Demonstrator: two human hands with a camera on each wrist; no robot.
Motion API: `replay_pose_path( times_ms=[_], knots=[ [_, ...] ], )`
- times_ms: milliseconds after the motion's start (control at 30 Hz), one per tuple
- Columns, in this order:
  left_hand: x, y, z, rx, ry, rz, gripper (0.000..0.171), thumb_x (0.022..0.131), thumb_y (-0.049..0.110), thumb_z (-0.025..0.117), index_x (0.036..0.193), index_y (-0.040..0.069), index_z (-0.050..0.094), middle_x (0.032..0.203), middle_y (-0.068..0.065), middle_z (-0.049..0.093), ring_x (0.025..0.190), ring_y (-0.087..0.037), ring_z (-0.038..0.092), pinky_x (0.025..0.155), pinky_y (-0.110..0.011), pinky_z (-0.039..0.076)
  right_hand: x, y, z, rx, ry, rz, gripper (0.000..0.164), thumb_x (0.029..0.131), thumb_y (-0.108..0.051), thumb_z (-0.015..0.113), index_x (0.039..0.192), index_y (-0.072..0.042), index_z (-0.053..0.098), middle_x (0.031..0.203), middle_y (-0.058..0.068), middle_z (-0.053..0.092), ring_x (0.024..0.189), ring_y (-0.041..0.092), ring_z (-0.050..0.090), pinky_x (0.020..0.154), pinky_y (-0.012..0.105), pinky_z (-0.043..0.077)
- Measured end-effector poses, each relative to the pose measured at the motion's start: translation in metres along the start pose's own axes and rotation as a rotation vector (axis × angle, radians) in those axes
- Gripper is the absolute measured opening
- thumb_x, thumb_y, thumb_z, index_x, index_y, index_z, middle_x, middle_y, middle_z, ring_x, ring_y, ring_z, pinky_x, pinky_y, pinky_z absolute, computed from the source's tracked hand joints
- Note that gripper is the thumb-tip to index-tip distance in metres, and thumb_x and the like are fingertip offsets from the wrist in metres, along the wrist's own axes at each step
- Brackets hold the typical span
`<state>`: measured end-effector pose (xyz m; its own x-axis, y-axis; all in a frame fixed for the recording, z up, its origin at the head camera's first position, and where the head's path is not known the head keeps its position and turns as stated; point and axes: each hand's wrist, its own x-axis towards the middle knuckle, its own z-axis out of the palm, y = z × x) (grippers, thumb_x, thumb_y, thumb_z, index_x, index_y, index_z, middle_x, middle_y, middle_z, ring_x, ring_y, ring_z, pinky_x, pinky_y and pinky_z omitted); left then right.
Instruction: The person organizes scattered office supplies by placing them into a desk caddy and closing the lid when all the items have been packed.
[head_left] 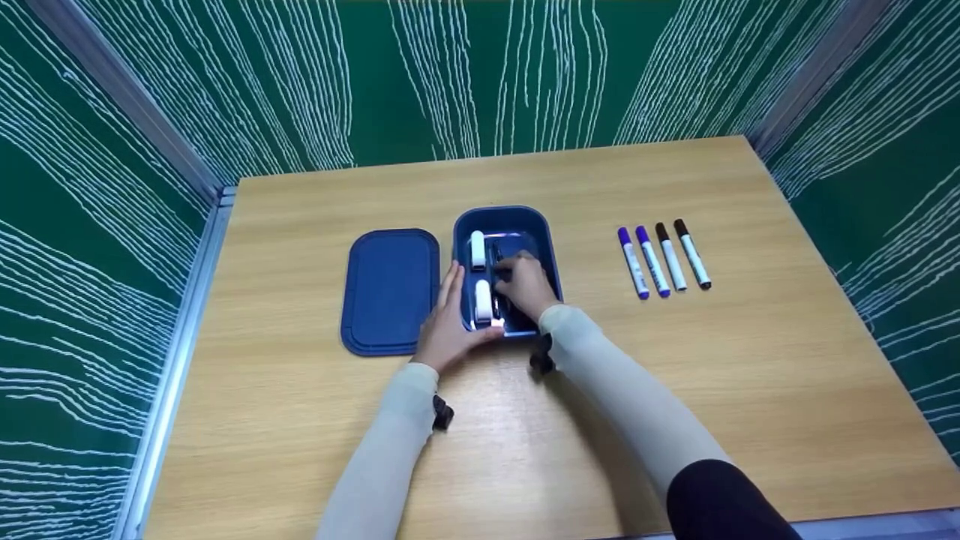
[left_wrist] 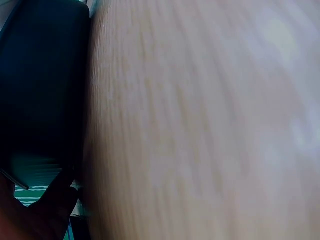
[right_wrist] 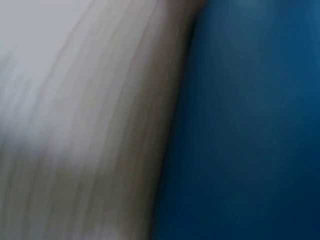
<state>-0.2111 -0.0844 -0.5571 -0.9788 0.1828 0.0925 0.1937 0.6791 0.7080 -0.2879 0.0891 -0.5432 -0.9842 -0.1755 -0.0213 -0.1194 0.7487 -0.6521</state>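
Observation:
A dark blue rectangular box point(head_left: 504, 218) lies uncovered on the table, its matching flat lid point(head_left: 391, 292) to its left. My left hand point(head_left: 448, 330) lies against the box's near left corner, fingers straight along the left side and thumb stretched along the front edge. Inside the box, my right hand point(head_left: 528, 285) has curled fingers at a dark, slim, pen-like thing point(head_left: 496, 306), which the fingertips partly hide. Two small white blocky things point(head_left: 478, 250) sit one behind the other in the box's left part. Both wrist views are dim or blurred.
To the right of the box several white markers lie side by side, including a purple-capped one point(head_left: 634, 264) and a black-capped one point(head_left: 692, 255). The wooden table point(head_left: 300, 435) is bordered by green panels point(head_left: 480, 82) with white streaks and a metal rail point(head_left: 176, 337).

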Motion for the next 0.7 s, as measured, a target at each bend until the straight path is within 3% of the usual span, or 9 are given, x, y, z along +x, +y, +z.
replay_pose_path(
  times_ms=[233, 467, 700],
  knots=[
    [-0.0005, 0.0005, -0.0002, -0.007, -0.003, -0.005, 0.122, 0.068, 0.063, 0.078, 0.158, 0.025, 0.005, 0.161, 0.014, -0.005, 0.140, -0.034, 0.029, 0.096, -0.064, 0.039, 0.0008, 0.0004, 0.0002, 0.005, -0.004, -0.004, 0.030, 0.087, -0.009, 0.071, 0.117, -0.005, 0.071, 0.114, 0.013, 0.061, 0.096, 0.022, 0.058, 0.079, 0.034, 0.052],
    [-0.0010, 0.0007, -0.0005, -0.035, -0.003, -0.001, 0.120, 0.069, 0.061, 0.079, 0.158, 0.021, 0.009, 0.162, 0.013, -0.004, 0.137, -0.033, 0.035, 0.097, -0.058, 0.041, 0.0007, 0.0017, 0.0003, -0.029, 0.042, -0.086, 0.029, 0.084, -0.006, 0.071, 0.112, -0.003, 0.073, 0.108, 0.015, 0.065, 0.094, 0.025, 0.059, 0.083, 0.036, 0.049],
    [-0.0009, 0.0013, -0.0006, -0.022, -0.001, -0.003, 0.121, 0.068, 0.061, 0.080, 0.158, 0.021, 0.009, 0.162, 0.012, -0.003, 0.139, -0.033, 0.032, 0.096, -0.061, 0.041, 0.0002, -0.0001, -0.0008, 0.001, 0.020, -0.043, 0.029, 0.086, -0.005, 0.070, 0.115, -0.004, 0.072, 0.110, 0.014, 0.062, 0.093, 0.023, 0.057, 0.079, 0.033, 0.050]
  ],
)
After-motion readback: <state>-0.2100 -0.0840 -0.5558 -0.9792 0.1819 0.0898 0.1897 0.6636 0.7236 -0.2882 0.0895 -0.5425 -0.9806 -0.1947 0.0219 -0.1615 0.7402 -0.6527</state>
